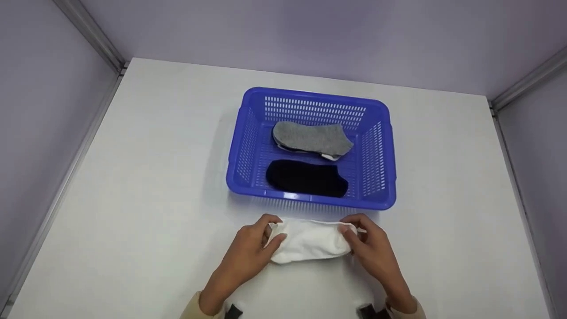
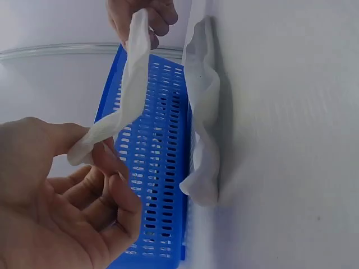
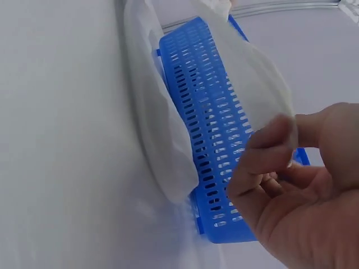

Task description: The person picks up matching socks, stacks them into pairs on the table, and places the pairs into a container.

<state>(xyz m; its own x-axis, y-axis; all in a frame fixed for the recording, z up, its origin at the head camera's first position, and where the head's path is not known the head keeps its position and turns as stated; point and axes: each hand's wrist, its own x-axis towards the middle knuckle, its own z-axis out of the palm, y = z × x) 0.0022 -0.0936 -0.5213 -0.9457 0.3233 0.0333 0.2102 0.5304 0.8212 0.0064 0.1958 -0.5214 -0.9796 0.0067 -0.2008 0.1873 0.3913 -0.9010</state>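
A white sock (image 1: 310,241) is stretched flat between both hands in front of the basket. My left hand (image 1: 250,250) pinches its left end between thumb and fingers, and my right hand (image 1: 370,246) pinches the right end. Both wrist views show this sock (image 2: 134,84) raised above the table. Beneath it a second white sock (image 2: 203,106) lies rumpled on the table, beside the basket's near wall; from the head it is mostly hidden. In the blue basket (image 1: 310,200) lie grey socks (image 1: 312,136), stacked with darker and white layers beneath, and a black sock (image 1: 305,178).
The slotted plastic basket stands on a white table (image 1: 146,177). Pale purple panels (image 1: 332,40) with metal rails enclose the table at the back and both sides. Dark straps (image 1: 372,311) are on the wrists near the sleeves.
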